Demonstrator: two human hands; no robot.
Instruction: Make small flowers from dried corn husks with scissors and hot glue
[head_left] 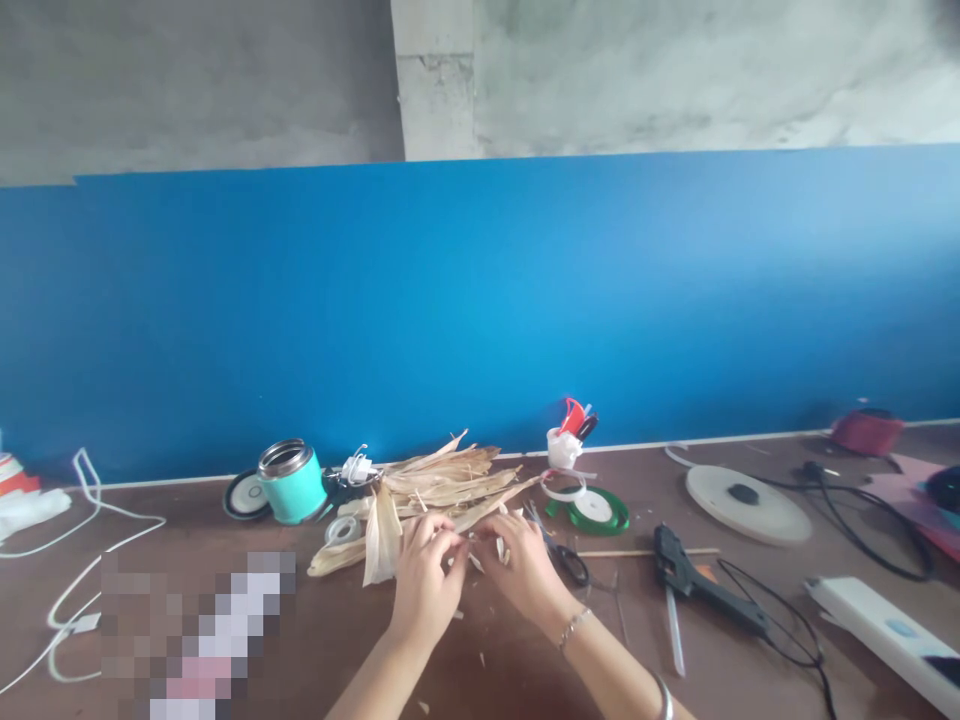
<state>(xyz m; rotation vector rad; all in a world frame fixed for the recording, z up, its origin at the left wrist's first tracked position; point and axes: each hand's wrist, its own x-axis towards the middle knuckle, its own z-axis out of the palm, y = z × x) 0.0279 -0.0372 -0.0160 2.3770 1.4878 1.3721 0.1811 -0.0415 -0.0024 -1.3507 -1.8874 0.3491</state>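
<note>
My left hand (424, 580) and my right hand (521, 568) meet over the brown table (315, 640), fingers pinched on a small pale piece of dried corn husk (474, 560) between them. A broad husk leaf (381, 545) hangs beside my left hand. Behind the hands lies a pile of dried corn husks (442, 485). My right wrist wears a thin bracelet (574, 625).
A teal steel-rimmed jar (291, 482) stands left of the husks, with tape rolls nearby. Green ribbon spool (598, 510), scissors (566, 560), black glue gun (694, 580), white round lid (746, 503), cables and a white power strip (885, 640) lie right. White cords run along the left.
</note>
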